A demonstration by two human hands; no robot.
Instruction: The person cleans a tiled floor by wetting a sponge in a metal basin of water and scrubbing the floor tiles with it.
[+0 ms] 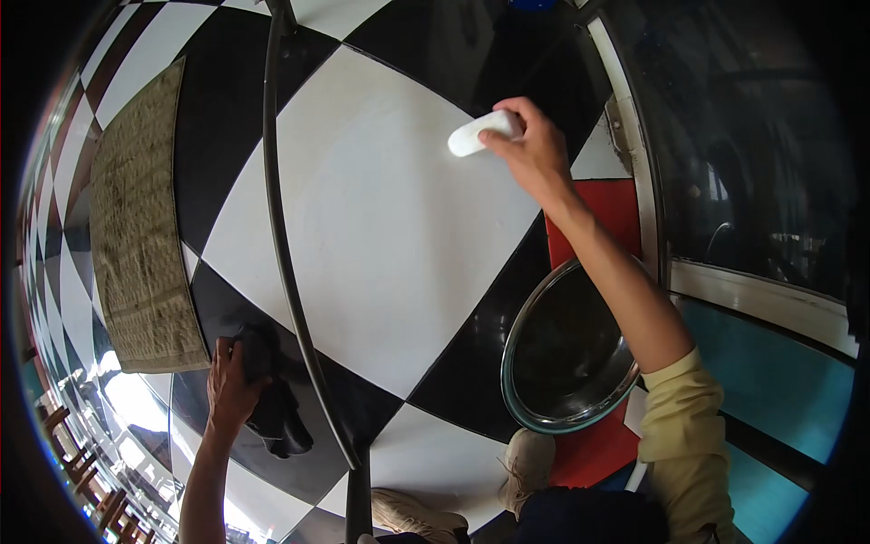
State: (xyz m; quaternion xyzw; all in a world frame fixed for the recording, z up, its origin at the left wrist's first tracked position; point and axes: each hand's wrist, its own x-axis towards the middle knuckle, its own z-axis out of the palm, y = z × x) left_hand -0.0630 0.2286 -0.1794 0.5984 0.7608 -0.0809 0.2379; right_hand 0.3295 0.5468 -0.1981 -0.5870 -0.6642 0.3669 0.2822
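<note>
In the head view my right hand (533,150) reaches out over a large white floor tile. Its fingers are closed around a white, rounded oblong block (471,138), whose exact kind I cannot make out. Lower left, my left hand (231,388) grips a dark cloth (279,422) that hangs down in folds over the dark tiles. Below my right forearm stands a round, shiny-rimmed basin (512,363), partly covered by the arm.
A dark metal bar (276,199) runs between my hands. A brown textured mat (145,227) lies at the left on the checkered floor. A glass panel with a pale frame (725,286) stands right. My shoes (527,462) are below, beside a red floor patch (589,449).
</note>
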